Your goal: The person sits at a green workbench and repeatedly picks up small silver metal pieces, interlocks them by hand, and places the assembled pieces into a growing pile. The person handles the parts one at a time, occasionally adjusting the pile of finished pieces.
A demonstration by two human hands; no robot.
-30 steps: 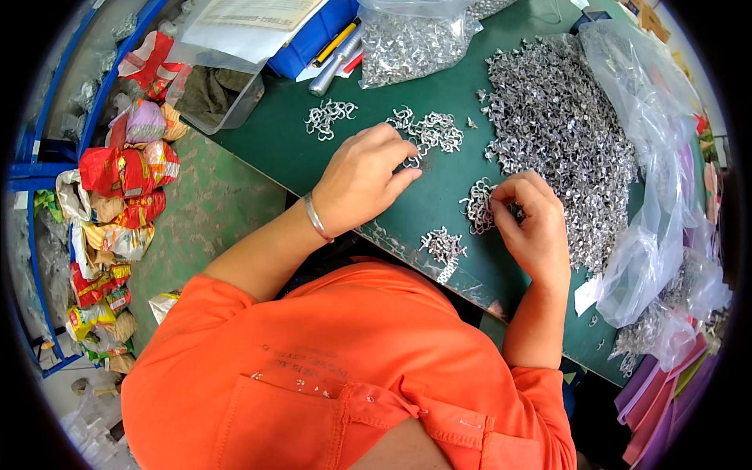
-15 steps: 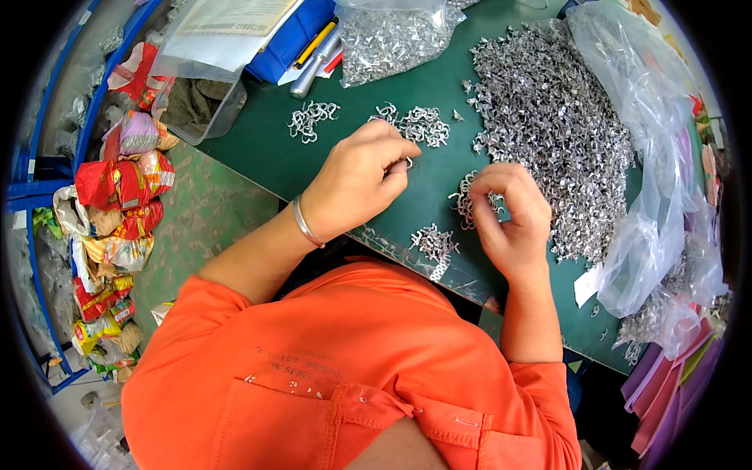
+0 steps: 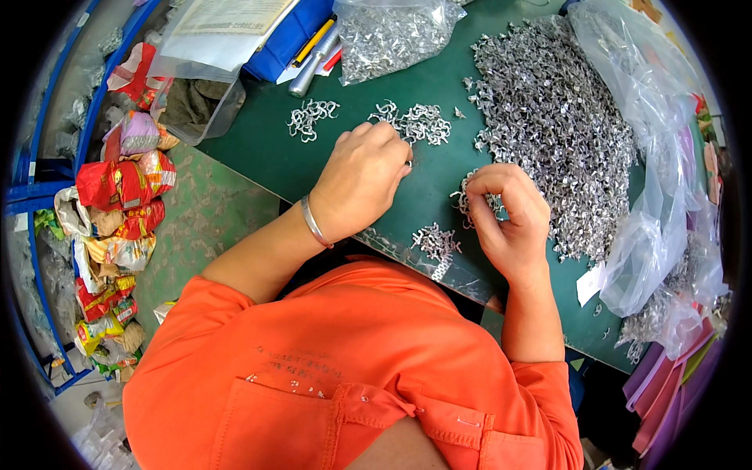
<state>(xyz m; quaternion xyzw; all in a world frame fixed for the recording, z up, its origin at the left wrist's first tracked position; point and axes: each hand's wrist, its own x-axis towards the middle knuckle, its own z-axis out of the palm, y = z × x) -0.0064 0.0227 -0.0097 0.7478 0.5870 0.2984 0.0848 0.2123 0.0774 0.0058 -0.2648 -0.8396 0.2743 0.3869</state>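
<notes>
My left hand is closed in a pinch over the green table, palm down. A bit of a small silver metal piece shows at its fingertips; the rest is hidden. My right hand has its thumb and forefinger brought together in a pinch over a small pile of curved metal pieces, which it partly covers; what its fingers hold is hidden. Just beyond my left hand lie two more groups of curved pieces. Closer to me, near the table edge, is another little heap of metal pieces.
A large mound of small metal parts spreads on the right beside a clear plastic bag. At the back stand a filled bag, a blue bin and a metal-handled tool. A clear tub sits at the left corner.
My left hand has turned, its knuckles now covering more of the fingers, and the piece at its fingertips shows less. My right hand has hardly moved.
</notes>
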